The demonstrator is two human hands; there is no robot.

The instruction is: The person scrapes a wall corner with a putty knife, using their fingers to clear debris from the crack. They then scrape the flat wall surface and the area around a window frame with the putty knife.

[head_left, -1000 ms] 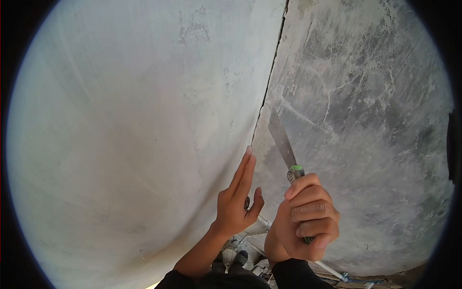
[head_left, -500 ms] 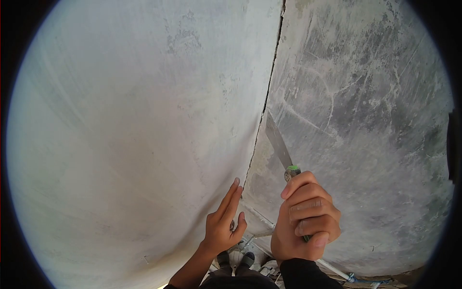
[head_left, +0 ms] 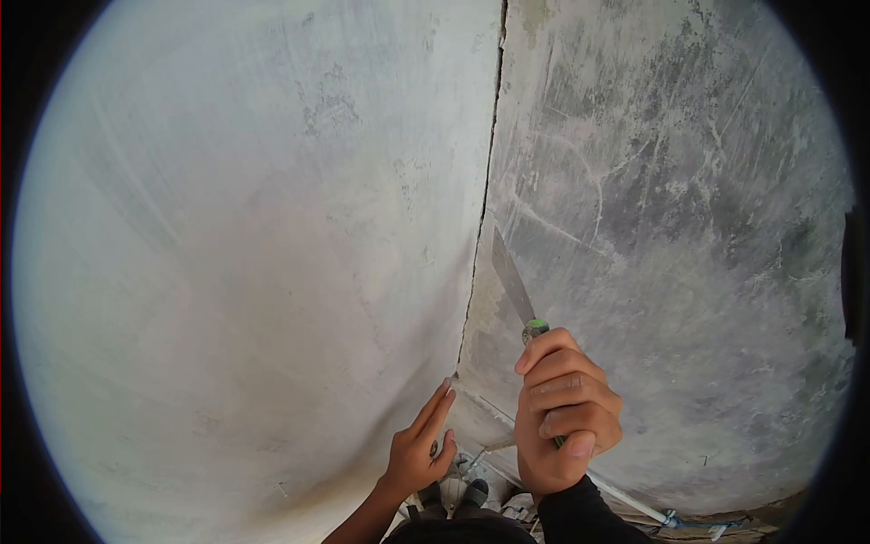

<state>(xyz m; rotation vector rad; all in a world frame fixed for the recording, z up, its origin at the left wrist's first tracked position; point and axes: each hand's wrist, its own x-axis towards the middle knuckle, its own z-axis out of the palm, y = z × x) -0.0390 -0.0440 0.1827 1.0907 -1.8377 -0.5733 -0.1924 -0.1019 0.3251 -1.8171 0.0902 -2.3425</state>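
My right hand (head_left: 569,412) is wrapped round the dark and green handle of a knife-like tool. Its flat metal blade (head_left: 514,279) points up and left, with the tip close to a dark, jagged crack (head_left: 490,154) along the corner between two walls. Lower down, near the bottom end of the crack, my left hand (head_left: 421,449) has its fingers stretched out by the pale wall, with nothing seen in it.
The pale wall (head_left: 227,254) fills the left and the stained grey wall (head_left: 662,272) the right. Below are a white pipe (head_left: 634,503), a blue cord (head_left: 716,523), debris and my feet (head_left: 473,494). A dark object (head_left: 853,276) stands at the right edge.
The crack and walls have shifted left in view. The blade and my right hand also appear slightly further left and lower; my left hand sits a little lower, still stretched out.
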